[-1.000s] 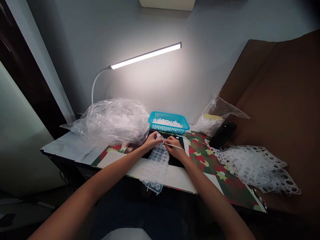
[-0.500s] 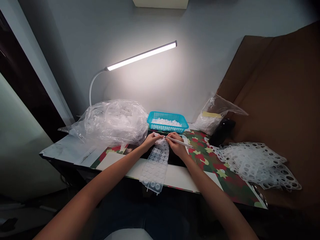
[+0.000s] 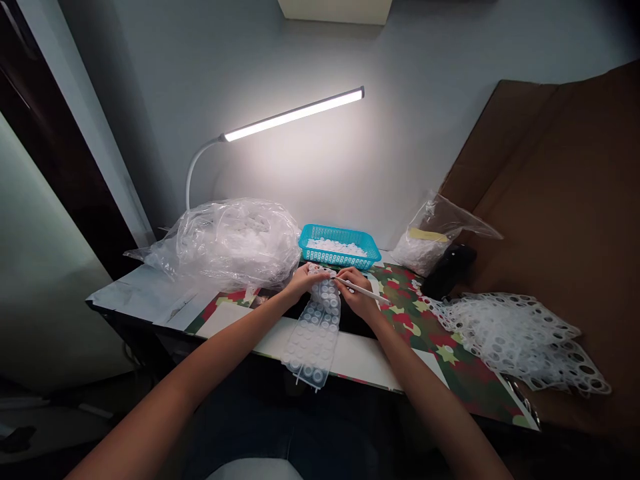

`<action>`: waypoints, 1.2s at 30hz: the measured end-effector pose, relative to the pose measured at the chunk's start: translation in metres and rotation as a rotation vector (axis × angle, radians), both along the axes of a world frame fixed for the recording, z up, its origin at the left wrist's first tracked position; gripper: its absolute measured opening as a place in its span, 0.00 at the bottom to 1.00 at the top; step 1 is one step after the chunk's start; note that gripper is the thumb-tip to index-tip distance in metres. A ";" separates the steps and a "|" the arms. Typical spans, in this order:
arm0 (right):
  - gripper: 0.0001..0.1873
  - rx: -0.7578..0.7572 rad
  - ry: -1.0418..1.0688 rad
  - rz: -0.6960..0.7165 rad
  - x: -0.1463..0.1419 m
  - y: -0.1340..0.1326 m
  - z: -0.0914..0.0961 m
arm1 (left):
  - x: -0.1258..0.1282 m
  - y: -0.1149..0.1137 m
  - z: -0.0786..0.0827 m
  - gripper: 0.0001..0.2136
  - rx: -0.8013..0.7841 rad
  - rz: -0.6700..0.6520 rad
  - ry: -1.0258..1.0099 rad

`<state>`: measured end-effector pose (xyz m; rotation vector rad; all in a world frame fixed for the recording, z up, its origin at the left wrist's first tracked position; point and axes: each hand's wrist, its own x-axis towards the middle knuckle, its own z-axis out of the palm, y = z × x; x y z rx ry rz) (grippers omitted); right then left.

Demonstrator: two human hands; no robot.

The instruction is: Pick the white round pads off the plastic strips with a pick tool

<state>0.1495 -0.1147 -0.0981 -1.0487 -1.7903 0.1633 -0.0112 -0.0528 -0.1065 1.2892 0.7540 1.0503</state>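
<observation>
A translucent, flexible sheet (image 3: 313, 340) moulded with rows of round shapes hangs over the table's front edge. My left hand (image 3: 303, 283) grips its upper end, which is bent over near the thumb. In my right hand (image 3: 356, 293) is a slim white pen-like tool (image 3: 370, 291), held in a pinch. Its tip meets the sheet close to my left thumb; the exact contact is too small to make out. Just behind both hands stands a turquoise basket (image 3: 373, 257) holding many small white pieces (image 3: 337, 248).
A large clear plastic bag (image 3: 235, 243) lies to the left under a lit lamp (image 3: 295, 115). At right are a bag of white pieces (image 3: 417, 252), a black object (image 3: 449, 270) and a pile of punched sheets (image 3: 520, 337). Cardboard (image 3: 555, 200) rises beyond.
The view has shifted slightly, so everything sits a little further right and lower. The sheet's upper end now lies flatter between my hands; both keep their grip.
</observation>
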 end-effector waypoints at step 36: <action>0.11 0.048 -0.080 -0.041 0.000 0.004 -0.009 | 0.001 -0.002 0.000 0.16 0.120 0.137 0.114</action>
